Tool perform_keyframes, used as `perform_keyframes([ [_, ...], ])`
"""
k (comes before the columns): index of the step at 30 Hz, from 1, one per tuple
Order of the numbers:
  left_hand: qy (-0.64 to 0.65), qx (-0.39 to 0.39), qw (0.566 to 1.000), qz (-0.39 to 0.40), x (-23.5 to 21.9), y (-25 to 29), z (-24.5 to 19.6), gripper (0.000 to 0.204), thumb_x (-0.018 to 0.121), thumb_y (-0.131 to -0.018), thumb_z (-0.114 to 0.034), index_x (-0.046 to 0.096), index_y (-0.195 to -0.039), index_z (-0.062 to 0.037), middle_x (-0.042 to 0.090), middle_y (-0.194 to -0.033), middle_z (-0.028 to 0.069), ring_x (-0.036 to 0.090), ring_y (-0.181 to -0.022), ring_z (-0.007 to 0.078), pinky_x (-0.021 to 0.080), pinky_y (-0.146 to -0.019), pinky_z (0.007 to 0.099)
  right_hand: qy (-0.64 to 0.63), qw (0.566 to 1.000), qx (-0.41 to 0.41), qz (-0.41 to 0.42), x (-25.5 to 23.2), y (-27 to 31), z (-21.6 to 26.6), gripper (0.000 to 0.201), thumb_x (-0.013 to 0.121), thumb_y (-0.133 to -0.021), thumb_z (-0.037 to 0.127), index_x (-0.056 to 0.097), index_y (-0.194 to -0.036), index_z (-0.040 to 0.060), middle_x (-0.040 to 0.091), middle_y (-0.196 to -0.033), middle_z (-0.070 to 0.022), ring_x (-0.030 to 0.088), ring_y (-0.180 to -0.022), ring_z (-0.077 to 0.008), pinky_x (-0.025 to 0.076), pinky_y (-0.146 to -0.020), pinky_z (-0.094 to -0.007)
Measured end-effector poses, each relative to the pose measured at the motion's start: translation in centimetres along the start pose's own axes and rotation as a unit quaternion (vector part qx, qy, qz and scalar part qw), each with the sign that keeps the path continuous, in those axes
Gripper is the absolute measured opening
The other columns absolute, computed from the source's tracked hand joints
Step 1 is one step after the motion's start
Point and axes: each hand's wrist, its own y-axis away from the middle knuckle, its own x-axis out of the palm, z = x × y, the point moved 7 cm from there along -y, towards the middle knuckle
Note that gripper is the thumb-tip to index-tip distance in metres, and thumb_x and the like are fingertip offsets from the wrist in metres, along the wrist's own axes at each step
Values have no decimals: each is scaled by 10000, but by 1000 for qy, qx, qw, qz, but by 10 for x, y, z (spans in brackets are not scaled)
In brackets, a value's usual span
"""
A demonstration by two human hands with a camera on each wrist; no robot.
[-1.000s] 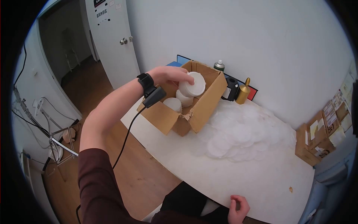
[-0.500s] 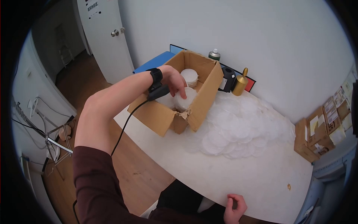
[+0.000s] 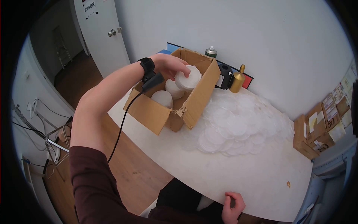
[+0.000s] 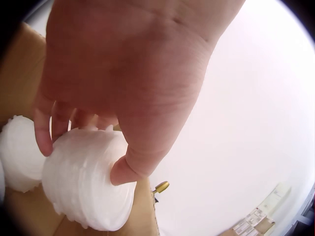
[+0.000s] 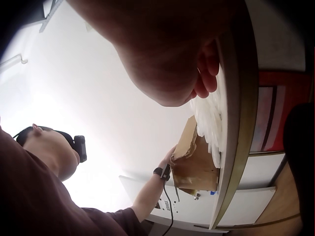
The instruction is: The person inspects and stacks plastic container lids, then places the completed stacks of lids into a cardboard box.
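Note:
Inside the open cardboard box (image 3: 203, 102), my left hand (image 3: 169, 66) grips a stack of thin white discs (image 3: 189, 77). In the left wrist view the thumb lies on one end of this stack (image 4: 88, 179) and the fingers curl round its far side. Two more white stacks sit in the box, one stack (image 3: 174, 89) right beside the held one and another stack (image 3: 162, 98) nearer the front flap. My right hand (image 3: 233, 207) rests at the table's near edge, its fingers loosely curled with nothing in them.
A wide heap of loose white translucent discs (image 3: 238, 127) covers the white table (image 3: 238, 175) right of the box. Behind stand a spray can (image 3: 211, 52), a black device (image 3: 224, 76) and a gold-coloured object (image 3: 237, 80). Cardboard boxes (image 3: 317, 130) line the right end.
My left hand dipped down into the box, then rose toward its back right side with a disc stack in its grip. The right hand stays at the table edge.

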Motion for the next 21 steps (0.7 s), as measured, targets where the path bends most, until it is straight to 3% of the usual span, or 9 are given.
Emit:
perform_keyframes([
  [2,24,-41,999,5,9,-12,15,731,789,-982,-422,616,-1604,-79,667,-1548,135,693,-1296,197,603,-1100,354,-1,1000,-3,-1,1,0,0,163,728,-1112,87,777,-1190,-47,800,-1105,-170,755,-996,-267,604,-894,-391],
  [6,38,-86,994,47,27,-25,35,653,781,-1000,-294,587,-1554,-6,701,-1479,140,766,-1175,233,613,-1118,356,7,1000,-15,-2,1,-1,2,164,729,-1109,88,777,-1188,-48,800,-1105,-181,760,-995,-286,605,-891,-400],
  [15,-17,-100,986,131,43,-36,55,753,819,-1073,-395,526,-1662,-28,681,-1568,104,678,-1401,211,518,-1213,343,14,999,-30,-4,2,-3,7,166,726,-1110,99,778,-1184,-39,795,-1089,-190,759,-960,-306,604,-855,-412],
  [21,-29,-94,987,127,47,-34,55,686,829,-1076,-372,585,-1618,-29,701,-1545,92,693,-1374,203,535,-1185,343,22,999,-32,-4,2,-2,8,163,727,-1107,97,782,-1185,-35,797,-1089,-190,762,-961,-310,607,-855,-416],
])
